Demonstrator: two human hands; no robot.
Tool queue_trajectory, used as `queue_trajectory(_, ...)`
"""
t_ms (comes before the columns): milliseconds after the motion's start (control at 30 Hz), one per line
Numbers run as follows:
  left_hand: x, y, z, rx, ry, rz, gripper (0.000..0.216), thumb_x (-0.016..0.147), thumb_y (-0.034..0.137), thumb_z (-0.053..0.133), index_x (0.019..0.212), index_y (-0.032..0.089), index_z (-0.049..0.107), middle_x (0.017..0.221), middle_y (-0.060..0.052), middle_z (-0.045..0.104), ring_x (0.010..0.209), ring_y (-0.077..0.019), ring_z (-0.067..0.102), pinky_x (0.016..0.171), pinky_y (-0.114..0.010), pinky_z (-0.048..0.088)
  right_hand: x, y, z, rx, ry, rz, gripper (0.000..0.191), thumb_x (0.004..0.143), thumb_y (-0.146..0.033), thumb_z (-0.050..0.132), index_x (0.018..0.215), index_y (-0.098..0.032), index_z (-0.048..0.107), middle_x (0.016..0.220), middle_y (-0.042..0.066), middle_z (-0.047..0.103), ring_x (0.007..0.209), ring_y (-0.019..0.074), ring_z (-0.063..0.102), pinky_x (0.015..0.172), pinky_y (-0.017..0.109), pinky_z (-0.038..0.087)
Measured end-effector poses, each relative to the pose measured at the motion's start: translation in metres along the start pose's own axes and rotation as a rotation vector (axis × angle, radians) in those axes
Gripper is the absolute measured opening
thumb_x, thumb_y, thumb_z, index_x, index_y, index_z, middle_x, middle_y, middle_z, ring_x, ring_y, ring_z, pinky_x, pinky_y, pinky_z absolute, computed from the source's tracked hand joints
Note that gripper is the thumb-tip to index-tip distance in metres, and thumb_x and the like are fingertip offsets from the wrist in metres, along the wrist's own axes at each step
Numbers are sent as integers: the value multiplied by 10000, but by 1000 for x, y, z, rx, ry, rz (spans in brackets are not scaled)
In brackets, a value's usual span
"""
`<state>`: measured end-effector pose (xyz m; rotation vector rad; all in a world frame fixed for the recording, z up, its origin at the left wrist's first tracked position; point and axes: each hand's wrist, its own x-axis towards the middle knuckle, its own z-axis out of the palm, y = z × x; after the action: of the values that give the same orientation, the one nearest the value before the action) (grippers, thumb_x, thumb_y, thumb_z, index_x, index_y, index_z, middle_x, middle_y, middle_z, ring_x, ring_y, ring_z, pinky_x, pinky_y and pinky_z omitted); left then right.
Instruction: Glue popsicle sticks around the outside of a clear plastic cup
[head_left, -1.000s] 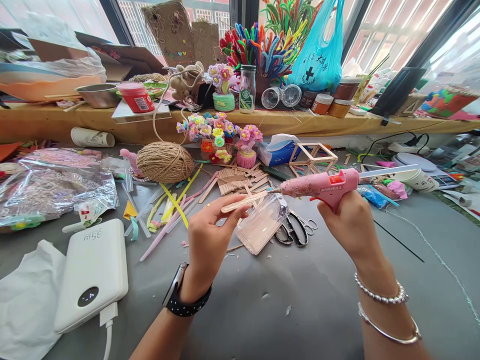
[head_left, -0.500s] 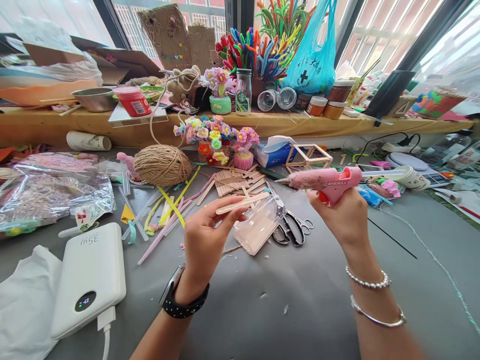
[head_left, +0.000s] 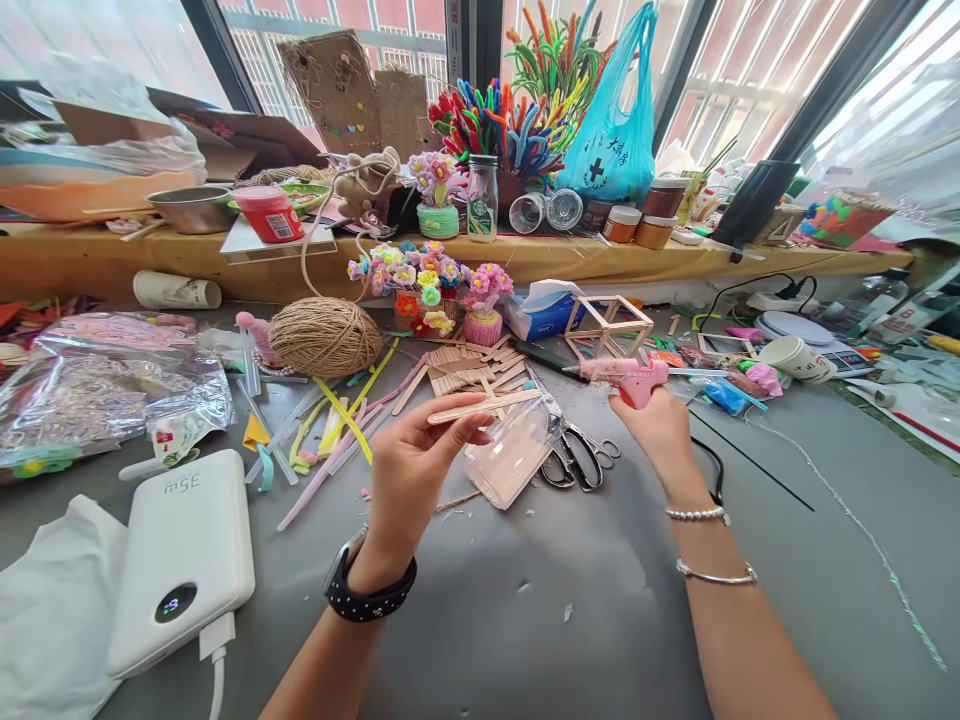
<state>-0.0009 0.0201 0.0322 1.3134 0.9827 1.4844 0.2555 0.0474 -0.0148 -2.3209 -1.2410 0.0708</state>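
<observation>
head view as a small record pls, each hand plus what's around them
Left hand: pinches a wooden craft stick
Right hand: grips a pink glue gun, nozzle toward the left
Between the hands: clear plastic case, black-handled scissors
Beyond them: loose stick pile, twine ball, open stick frame
Near left forearm: white power bank, cable plugged in
Ledge: glass bottle, blue plastic bag

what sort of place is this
Probably a craft workspace: a pink glue gun is in the right hand, wooden sticks lie on the grey table, and colourful pipe cleaners stand behind.
</observation>
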Motion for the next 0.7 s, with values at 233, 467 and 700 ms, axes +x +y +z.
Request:
queue_trajectory(233, -2, 5, 2, 26, -33, -27, 188, 674, 254, 694, 826, 144, 689, 669, -23, 706, 550, -132, 641, 571, -237, 537, 3, 16, 18, -125, -31, -13, 382, 691, -393, 532, 866, -61, 608, 804, 201, 646, 736, 296, 612, 592, 343, 426)
queue_trajectory(467, -4, 9, 2, -34, -58, -14, 146, 675, 194, 693, 813, 148, 687, 652, -12, 703, 524, -105, 623, 559, -206, 533, -1, 18, 9, -211, -10, 5, 470, 739, -493, 496, 855, -50, 604, 853, 263, 610, 829, 382, 582, 639, 462, 421)
queue_trajectory(700, -6, 9, 3, -97, -120, 13, 142, 667, 192, 697, 805, 162, 698, 642, -12, 690, 517, -113, 615, 560, -229, 541, -15, -13, -17, 385, 24, -319, 324, 779, -456, 495, 779, -148, 595, 775, 90, 612, 725, 210, 558, 674, 355, 430)
